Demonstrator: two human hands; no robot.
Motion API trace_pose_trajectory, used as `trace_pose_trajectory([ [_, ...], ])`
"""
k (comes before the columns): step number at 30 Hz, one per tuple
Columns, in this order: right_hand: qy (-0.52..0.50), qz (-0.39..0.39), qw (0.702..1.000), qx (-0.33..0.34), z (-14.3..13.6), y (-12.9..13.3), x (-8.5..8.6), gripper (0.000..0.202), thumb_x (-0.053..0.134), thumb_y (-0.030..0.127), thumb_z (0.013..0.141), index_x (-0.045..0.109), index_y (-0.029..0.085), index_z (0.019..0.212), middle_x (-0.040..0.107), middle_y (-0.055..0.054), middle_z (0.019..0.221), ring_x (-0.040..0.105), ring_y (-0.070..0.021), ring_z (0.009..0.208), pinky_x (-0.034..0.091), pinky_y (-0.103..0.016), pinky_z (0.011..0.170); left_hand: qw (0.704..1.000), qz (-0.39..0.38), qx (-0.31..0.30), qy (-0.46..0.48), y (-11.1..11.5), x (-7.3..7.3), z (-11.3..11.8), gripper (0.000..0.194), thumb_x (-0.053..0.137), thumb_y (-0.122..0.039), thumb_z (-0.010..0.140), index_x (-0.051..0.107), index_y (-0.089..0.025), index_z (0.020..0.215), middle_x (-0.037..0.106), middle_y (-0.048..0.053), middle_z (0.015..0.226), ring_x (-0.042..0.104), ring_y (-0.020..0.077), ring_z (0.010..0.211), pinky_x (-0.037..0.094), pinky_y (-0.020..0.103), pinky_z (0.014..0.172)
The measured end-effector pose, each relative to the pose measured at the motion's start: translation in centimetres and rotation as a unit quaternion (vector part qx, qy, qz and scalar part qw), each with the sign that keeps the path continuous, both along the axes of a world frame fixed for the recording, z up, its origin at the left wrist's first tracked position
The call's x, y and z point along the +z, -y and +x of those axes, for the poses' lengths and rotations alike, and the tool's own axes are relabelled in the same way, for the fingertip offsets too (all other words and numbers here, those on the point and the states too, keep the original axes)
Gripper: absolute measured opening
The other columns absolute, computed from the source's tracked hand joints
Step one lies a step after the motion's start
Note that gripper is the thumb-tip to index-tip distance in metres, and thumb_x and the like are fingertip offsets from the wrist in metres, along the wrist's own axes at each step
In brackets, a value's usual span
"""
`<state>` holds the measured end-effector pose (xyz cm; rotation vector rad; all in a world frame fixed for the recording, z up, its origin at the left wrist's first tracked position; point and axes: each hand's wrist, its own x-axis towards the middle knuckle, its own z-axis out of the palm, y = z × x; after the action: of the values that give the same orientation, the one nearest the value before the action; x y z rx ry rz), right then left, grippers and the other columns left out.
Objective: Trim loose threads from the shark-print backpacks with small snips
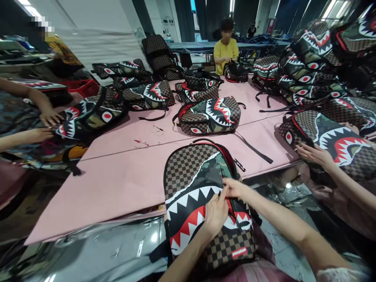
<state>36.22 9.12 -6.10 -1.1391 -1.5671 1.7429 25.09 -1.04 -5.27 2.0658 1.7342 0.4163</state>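
A checkered backpack [190, 166] with a camouflage patch and a printed shark mouth stands against the near edge of the pink table, its front facing me. My left hand [216, 213] lies over the printed teeth, fingers bent together at the front zipper opening. From the right, my right hand [233, 188] meets it at the same opening, fingertips pinched. What the fingertips hold is too small to make out. Red lining shows just below them.
Another backpack [223, 115] lies mid-table, with a loose strap and a small black tool [240, 165] near it. Bags are piled at the back and right. Co-workers' hands work on bags at left and right; a person in yellow [225, 51] stands across the table [117, 176].
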Motion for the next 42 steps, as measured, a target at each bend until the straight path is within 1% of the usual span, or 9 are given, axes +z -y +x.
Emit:
trace_pose_trajectory([
  [5,0.059,0.048,0.993,-0.095,4.3,-4.0,1.4,0.026,0.048,0.032,0.085,0.062,0.013,0.095,0.066,-0.009,0.083,0.063,-0.0179,0.077,0.050,-0.034,0.074,0.996,0.017,-0.010,0.082,-1.4,-1.3,-3.2,0.040,0.034,-0.032,0.090,0.050,-0.021,0.125,0.064,0.004,0.076,0.058,0.0182,0.072,0.045,0.031,0.071],
  [11,0.087,0.141,0.973,-0.161,1.7,-8.4,2.5,0.028,0.058,0.027,0.073,0.064,0.017,0.098,0.063,-0.009,0.109,0.051,-0.0255,0.110,0.033,-0.039,0.099,0.883,0.133,0.370,0.257,-7.4,0.8,-15.4,0.036,0.051,-0.032,0.080,0.056,-0.017,0.112,0.050,0.011,0.126,0.037,0.0259,0.122,0.025,0.046,0.104],
  [13,0.080,0.145,0.973,-0.161,-0.7,-9.5,3.0,0.028,0.059,0.027,0.072,0.064,0.015,0.097,0.065,-0.009,0.103,0.054,-0.0260,0.105,0.037,-0.039,0.095,0.859,0.094,0.395,0.312,-9.2,1.7,-17.7,0.039,0.051,-0.035,0.078,0.056,-0.010,0.107,0.053,0.016,0.122,0.040,0.0287,0.119,0.030,0.048,0.102],
  [17,0.063,0.127,0.976,-0.166,-1.5,-9.4,5.5,0.030,0.055,0.034,0.076,0.064,0.012,0.093,0.065,-0.007,0.084,0.060,-0.0213,0.081,0.047,-0.033,0.075,0.847,0.029,0.334,0.413,-9.2,3.1,-18.5,0.046,0.043,-0.051,0.079,0.060,-0.009,0.087,0.065,0.010,0.089,0.058,0.0228,0.090,0.047,0.040,0.084],
  [21,-0.010,0.197,0.980,-0.026,4.0,-3.6,8.6,0.029,0.067,0.043,0.068,0.068,0.018,0.084,0.061,-0.003,0.088,0.057,-0.0178,0.084,0.045,-0.032,0.077,0.816,-0.001,0.260,0.516,-3.5,3.8,-19.0,0.059,0.032,-0.066,0.078,0.057,-0.017,0.058,0.061,0.006,0.065,0.058,0.0192,0.076,0.049,0.037,0.080],
  [25,0.016,0.232,0.944,0.234,8.2,4.0,8.5,0.020,0.062,0.039,0.079,0.072,0.022,0.074,0.058,-0.004,0.078,0.051,-0.0161,0.085,0.039,-0.034,0.086,0.907,-0.142,0.072,0.391,1.9,2.6,-18.9,0.043,0.060,-0.053,0.068,0.057,-0.021,0.040,0.060,0.005,0.055,0.055,0.0186,0.059,0.046,0.029,0.061],
  [28,0.049,0.272,0.929,0.247,8.5,7.7,5.9,0.029,0.052,0.033,0.087,0.071,0.021,0.069,0.057,-0.004,0.069,0.048,-0.0156,0.084,0.035,-0.035,0.088,0.940,-0.145,0.037,0.306,3.1,1.4,-17.9,0.038,0.061,-0.050,0.066,0.060,-0.022,0.041,0.059,0.004,0.051,0.053,0.0169,0.054,0.042,0.026,0.056],
  [36,0.045,0.299,0.929,0.212,8.1,8.5,3.3,0.032,0.051,0.033,0.088,0.070,0.020,0.066,0.057,-0.004,0.068,0.048,-0.0156,0.082,0.035,-0.034,0.085,0.955,-0.181,0.057,0.228,1.5,2.3,-17.8,0.043,0.055,-0.054,0.071,0.060,-0.018,0.049,0.057,0.002,0.055,0.050,0.0135,0.055,0.037,0.022,0.055],
  [42,0.047,0.290,0.931,0.217,7.9,9.3,3.2,0.027,0.055,0.034,0.085,0.070,0.019,0.067,0.059,-0.003,0.067,0.047,-0.0160,0.083,0.033,-0.035,0.087,0.988,-0.066,0.050,0.130,-6.2,2.5,-14.1,0.045,0.035,-0.048,0.084,0.061,-0.012,0.081,0.063,0.002,0.075,0.056,0.0150,0.072,0.041,0.023,0.068],
])
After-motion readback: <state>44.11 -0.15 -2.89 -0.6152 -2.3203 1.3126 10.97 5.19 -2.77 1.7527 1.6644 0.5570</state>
